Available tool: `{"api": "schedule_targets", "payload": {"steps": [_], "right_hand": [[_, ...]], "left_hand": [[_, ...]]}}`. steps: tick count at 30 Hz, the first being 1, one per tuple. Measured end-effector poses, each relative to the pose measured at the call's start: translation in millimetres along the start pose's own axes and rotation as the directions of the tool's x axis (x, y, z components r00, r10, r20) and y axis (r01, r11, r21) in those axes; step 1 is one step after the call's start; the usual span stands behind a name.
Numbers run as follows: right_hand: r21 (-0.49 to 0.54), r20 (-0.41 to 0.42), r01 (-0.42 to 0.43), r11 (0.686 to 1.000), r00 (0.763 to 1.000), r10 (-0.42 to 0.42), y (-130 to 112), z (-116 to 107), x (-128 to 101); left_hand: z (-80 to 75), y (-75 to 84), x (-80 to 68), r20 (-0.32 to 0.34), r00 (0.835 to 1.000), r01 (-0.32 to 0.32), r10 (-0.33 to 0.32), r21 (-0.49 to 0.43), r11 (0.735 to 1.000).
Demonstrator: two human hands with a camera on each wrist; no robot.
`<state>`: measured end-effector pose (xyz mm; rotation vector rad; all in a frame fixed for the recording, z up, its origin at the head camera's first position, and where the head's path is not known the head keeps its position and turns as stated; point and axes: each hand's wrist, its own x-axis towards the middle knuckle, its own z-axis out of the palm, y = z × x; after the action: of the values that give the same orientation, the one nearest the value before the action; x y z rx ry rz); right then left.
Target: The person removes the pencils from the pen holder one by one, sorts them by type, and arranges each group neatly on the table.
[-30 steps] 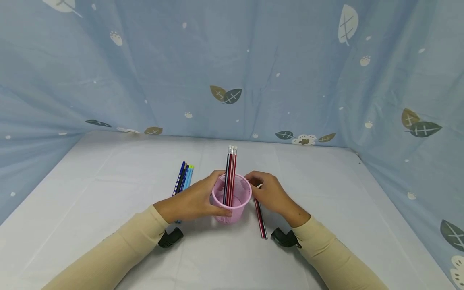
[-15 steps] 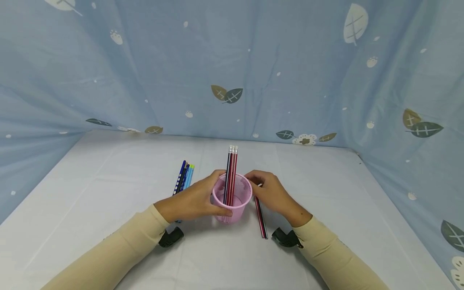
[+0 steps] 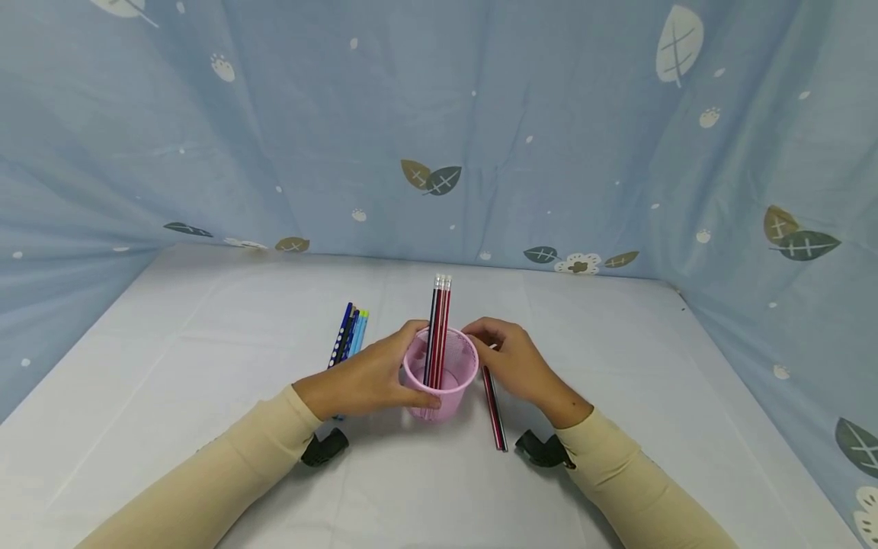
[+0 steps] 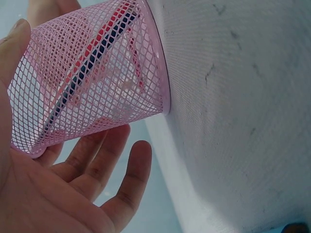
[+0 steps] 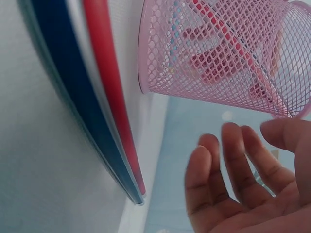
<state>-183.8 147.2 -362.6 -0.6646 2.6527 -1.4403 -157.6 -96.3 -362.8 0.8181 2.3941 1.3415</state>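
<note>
A pink mesh pencil cup stands on the white table, with red-and-dark striped pencils leaning upright inside, white ends up. My left hand grips the cup from the left, thumb across the near side at the rim; in the left wrist view its other fingers reach around behind the mesh. On the other side my right hand has its fingertips right at the rim, and the right wrist view shows loosely bent fingers holding nothing. Below that hand lies a striped pencil bundle, its far end partly hidden.
Blue pencils, some dotted and some light blue, lie left of the cup, partly covered by the left hand. Black wrist devices sit under both cuffs. A blue leaf-print curtain closes off the table's back and sides.
Both hands, the cup and the pencils keep their places. Only a very slight shift of the whole head view shows.
</note>
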Motion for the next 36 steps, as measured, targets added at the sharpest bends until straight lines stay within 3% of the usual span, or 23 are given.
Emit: {"api": "schedule_targets", "payload": {"steps": [13,36], "right_hand": [[0.08,-0.081,-0.004,0.997,0.997,0.01,-4,0,-2],[0.176,-0.011,0.006,0.984,1.0,-0.004,-17,10,-5]], "left_hand": [[0.3,1.7,0.2,0.008,1.0,0.002,-0.002,-0.002,1.0],[-0.7,2.2,-1.2,0.011,1.0,-0.009,0.009,-0.003,1.0]]}}
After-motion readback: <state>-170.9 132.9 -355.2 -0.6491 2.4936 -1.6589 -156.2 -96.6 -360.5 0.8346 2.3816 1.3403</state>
